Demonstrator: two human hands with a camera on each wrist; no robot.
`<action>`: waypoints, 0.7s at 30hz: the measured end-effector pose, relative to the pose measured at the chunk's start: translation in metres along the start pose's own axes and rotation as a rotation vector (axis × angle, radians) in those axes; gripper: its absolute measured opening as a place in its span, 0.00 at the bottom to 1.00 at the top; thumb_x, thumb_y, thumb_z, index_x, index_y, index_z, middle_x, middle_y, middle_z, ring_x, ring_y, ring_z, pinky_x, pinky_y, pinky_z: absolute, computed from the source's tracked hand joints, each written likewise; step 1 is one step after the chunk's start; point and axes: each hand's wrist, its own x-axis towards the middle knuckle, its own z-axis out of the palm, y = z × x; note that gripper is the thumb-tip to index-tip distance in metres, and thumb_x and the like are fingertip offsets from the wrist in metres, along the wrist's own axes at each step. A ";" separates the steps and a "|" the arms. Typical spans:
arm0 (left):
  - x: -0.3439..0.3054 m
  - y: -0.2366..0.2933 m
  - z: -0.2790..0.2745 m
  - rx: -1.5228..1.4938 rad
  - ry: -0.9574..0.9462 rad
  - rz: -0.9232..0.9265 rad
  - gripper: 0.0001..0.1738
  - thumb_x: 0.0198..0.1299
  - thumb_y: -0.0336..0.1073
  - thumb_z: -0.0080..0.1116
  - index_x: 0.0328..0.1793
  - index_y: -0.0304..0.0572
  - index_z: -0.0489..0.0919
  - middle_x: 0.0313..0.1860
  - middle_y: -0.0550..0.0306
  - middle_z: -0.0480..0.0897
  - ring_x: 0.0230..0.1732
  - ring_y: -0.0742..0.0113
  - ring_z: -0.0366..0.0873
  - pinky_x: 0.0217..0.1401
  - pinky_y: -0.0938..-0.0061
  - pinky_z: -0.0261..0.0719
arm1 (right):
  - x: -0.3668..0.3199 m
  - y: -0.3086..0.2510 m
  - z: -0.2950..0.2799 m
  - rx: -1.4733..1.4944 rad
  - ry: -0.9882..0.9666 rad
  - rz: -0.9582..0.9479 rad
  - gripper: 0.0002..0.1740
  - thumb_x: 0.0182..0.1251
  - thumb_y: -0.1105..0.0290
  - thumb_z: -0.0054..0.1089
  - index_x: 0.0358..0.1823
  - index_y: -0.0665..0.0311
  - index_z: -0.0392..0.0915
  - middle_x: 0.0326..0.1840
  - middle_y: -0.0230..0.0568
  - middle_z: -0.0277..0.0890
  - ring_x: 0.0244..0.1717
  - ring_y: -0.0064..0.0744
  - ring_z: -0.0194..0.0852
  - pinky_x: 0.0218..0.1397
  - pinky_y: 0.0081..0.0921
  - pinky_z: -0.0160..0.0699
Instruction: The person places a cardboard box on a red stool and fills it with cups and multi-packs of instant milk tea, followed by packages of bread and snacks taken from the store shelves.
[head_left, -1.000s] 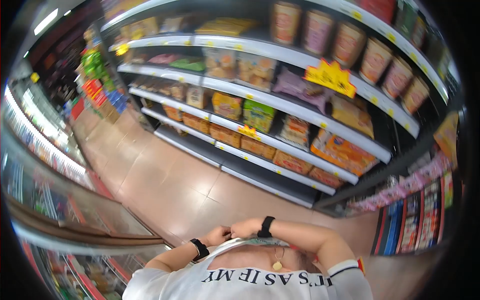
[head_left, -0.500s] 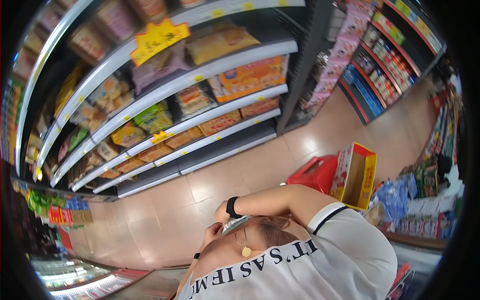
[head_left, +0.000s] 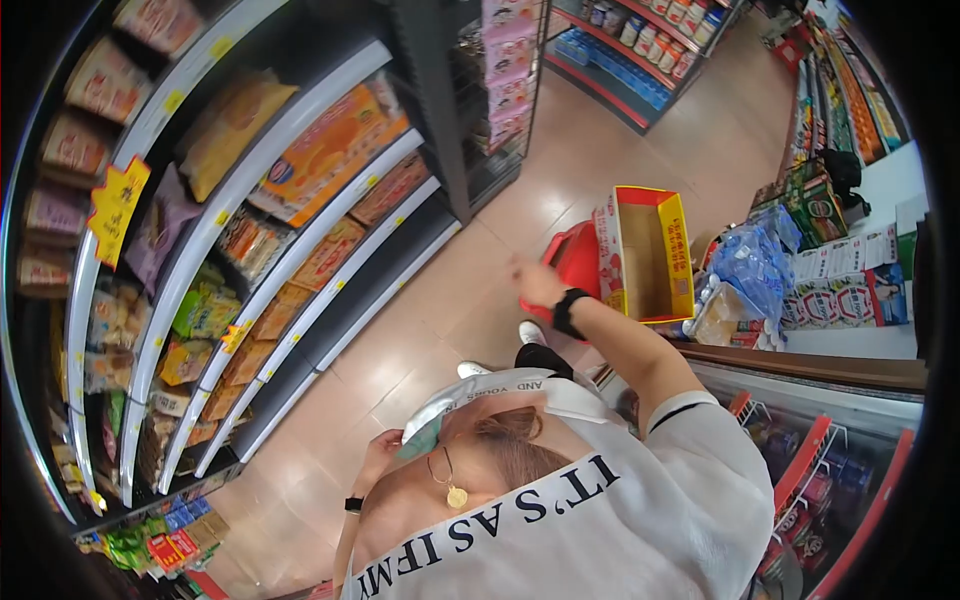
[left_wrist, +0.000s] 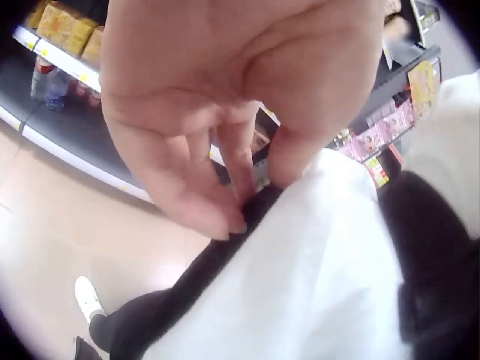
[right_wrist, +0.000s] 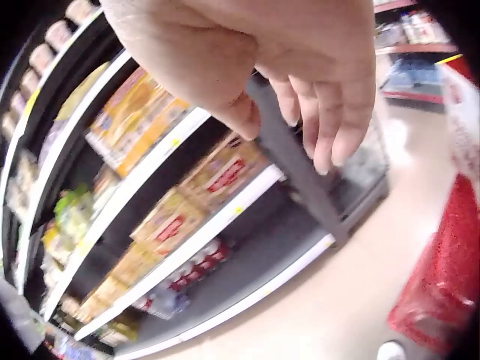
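My right hand (head_left: 540, 286) reaches forward, empty, over the floor beside a red plastic object (head_left: 576, 258). In the right wrist view its fingers hang relaxed and slightly bent, with the shelf behind them. Low at my front, my left hand (head_left: 380, 452) is beside the white shirt (head_left: 640, 480). The left wrist view shows its fingers loosely bent; the thumb lies at the shirt's edge and the fingertips overlap the black trousers (left_wrist: 139, 322). Both wrists wear black bands.
A shelf unit (head_left: 340, 310) of packaged snacks runs along the left. An open yellow-and-red carton (head_left: 688, 255) stands by the red object. To its right lie blue plastic bags (head_left: 750, 255) and boxes. A glass-topped case (head_left: 800, 490) is at the lower right, and the floor (head_left: 440, 320) is tiled.
The view has swung right along the aisle, bringing the carton and red object closer. My hands, together at the shirt front before, are now apart, the right one stretched forward.
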 end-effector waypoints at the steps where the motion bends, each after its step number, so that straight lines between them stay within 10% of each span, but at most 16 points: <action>1: 0.003 0.009 0.011 0.007 -0.009 0.000 0.15 0.58 0.25 0.55 0.52 0.33 0.74 0.41 0.57 0.80 0.41 0.73 0.77 0.45 0.80 0.75 | -0.009 0.030 -0.025 -0.024 0.185 0.269 0.13 0.56 0.69 0.51 0.41 0.68 0.73 0.43 0.56 0.74 0.44 0.55 0.74 0.49 0.42 0.73; 5: 0.018 0.041 0.052 0.160 0.029 0.050 0.15 0.55 0.26 0.58 0.50 0.33 0.74 0.41 0.56 0.80 0.42 0.72 0.76 0.46 0.80 0.75 | -0.075 0.169 -0.102 -0.314 0.787 0.407 0.16 0.54 0.73 0.50 0.46 0.70 0.68 0.45 0.62 0.72 0.48 0.59 0.71 0.49 0.46 0.71; 9: 0.034 0.060 0.090 0.172 -0.017 0.130 0.16 0.55 0.26 0.58 0.50 0.33 0.73 0.44 0.55 0.79 0.44 0.72 0.76 0.47 0.79 0.74 | -0.149 0.213 -0.157 -0.230 0.656 0.980 0.15 0.56 0.70 0.51 0.44 0.70 0.70 0.45 0.63 0.73 0.49 0.61 0.71 0.50 0.46 0.71; 13: 0.041 0.072 0.116 0.111 -0.015 0.075 0.17 0.55 0.26 0.58 0.52 0.33 0.72 0.45 0.54 0.79 0.45 0.71 0.76 0.49 0.79 0.74 | -0.195 0.248 -0.158 -0.079 0.563 1.200 0.34 0.51 0.50 0.63 0.48 0.74 0.70 0.46 0.63 0.75 0.50 0.59 0.73 0.51 0.42 0.72; 17: 0.036 0.089 0.139 0.144 -0.084 0.066 0.19 0.58 0.31 0.57 0.55 0.34 0.71 0.48 0.54 0.78 0.50 0.70 0.74 0.54 0.76 0.72 | -0.212 0.347 -0.110 0.015 0.386 1.112 0.26 0.47 0.66 0.63 0.48 0.70 0.70 0.46 0.60 0.75 0.50 0.53 0.74 0.54 0.39 0.73; 21: -0.004 0.136 0.174 -0.052 -0.044 -0.108 0.22 0.63 0.45 0.52 0.57 0.37 0.72 0.50 0.55 0.76 0.52 0.69 0.72 0.57 0.74 0.69 | -0.207 0.331 -0.104 -0.035 0.273 0.999 0.18 0.54 0.67 0.63 0.46 0.67 0.75 0.38 0.52 0.80 0.38 0.48 0.80 0.42 0.34 0.78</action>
